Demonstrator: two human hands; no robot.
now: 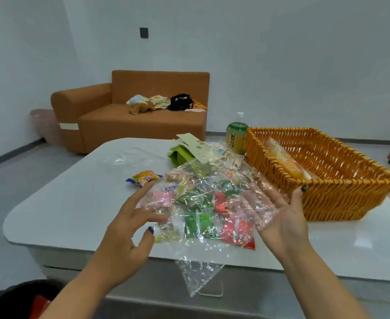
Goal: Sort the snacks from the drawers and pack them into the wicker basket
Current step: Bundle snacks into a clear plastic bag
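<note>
Clear plastic bag full of small snack packets sits at the near edge of the surface, dead centre in view, one corner drooping off the edge at 6 o'clock. Packets inside are mixed: green, red, pink.

Left hand at 9 o'clock of the bag, fingers spread, tips touching the film, not pinching anything. Right hand at 3 o'clock, palm up and open, edge of the bag draped over the fingers; thumb sits near the wicker basket rim, can't tell if touching.

Basket at 2 o'clock from the bag, close by. One long orange packet already inside.

Loose packet at 10 o'clock, outside the bag. Green pouch and green bottle at 12–1 o'clock.

Looks like the step is opening or emptying the bag for sorting. Suggest:
- pull the hanging corner back on first, film is slippery and the load could slide off
- find the mouth, tip contents toward 12 o'clock, away from the edge
- group by colour, then move groups to the basket
</note>
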